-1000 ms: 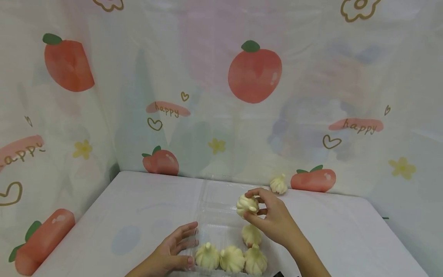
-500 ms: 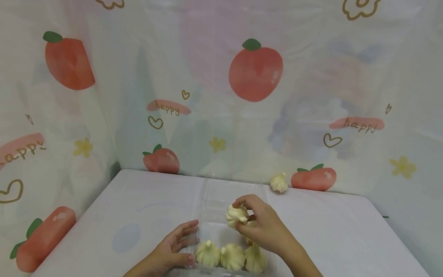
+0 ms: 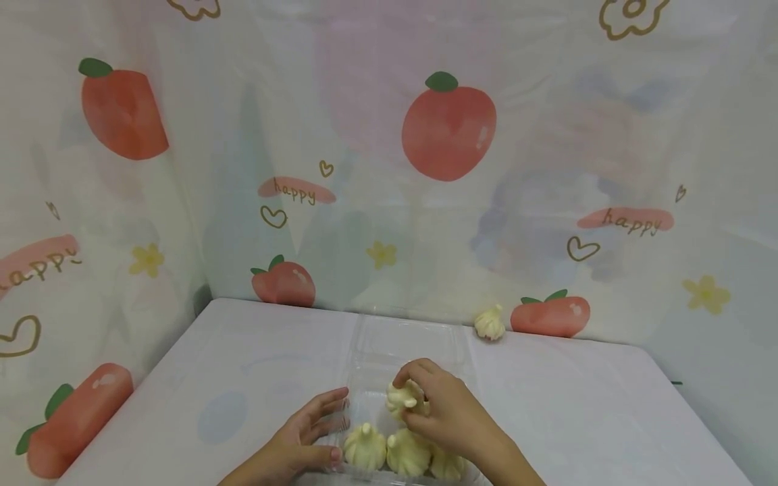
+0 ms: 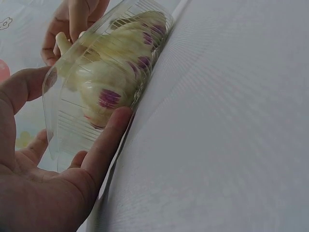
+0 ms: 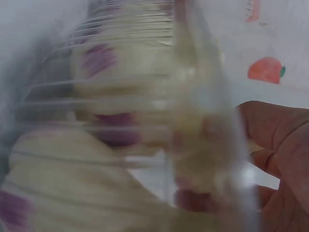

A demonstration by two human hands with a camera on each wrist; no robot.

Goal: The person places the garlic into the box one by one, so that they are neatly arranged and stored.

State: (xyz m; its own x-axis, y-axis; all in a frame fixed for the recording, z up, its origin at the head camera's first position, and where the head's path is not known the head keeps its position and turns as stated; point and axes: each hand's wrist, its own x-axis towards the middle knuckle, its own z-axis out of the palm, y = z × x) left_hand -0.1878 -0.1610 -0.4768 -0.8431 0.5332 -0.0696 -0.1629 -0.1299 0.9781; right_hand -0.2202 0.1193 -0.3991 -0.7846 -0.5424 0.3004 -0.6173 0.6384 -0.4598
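Note:
My right hand (image 3: 446,408) pinches a pale garlic bulb (image 3: 401,399) between thumb and fingers, low over the clear plastic clamshell box (image 3: 367,408). Along the front of the box sit a left garlic bulb (image 3: 365,448), a middle bulb (image 3: 408,452) and a right bulb (image 3: 448,466), the last partly covered by my right hand. My left hand (image 3: 298,439) rests against the box's left side, fingers extended; the left wrist view shows its fingertips touching the ribbed wall (image 4: 67,130). Purple patches mark the bulbs' undersides. In the right wrist view, the box wall blurs much of the scene.
The box's lid (image 3: 401,337) lies folded back toward the rear wall. One more garlic bulb (image 3: 489,322) stands at the table's back edge, right of the lid. A white cloth (image 3: 565,391) covers the table, and a printed fruit curtain (image 3: 340,135) hangs behind and to the left.
My right hand has moved left, nearer and down with the garlic bulb, now hiding the bulb seen earlier at the box's right rear. My left hand has stayed at the box's side.

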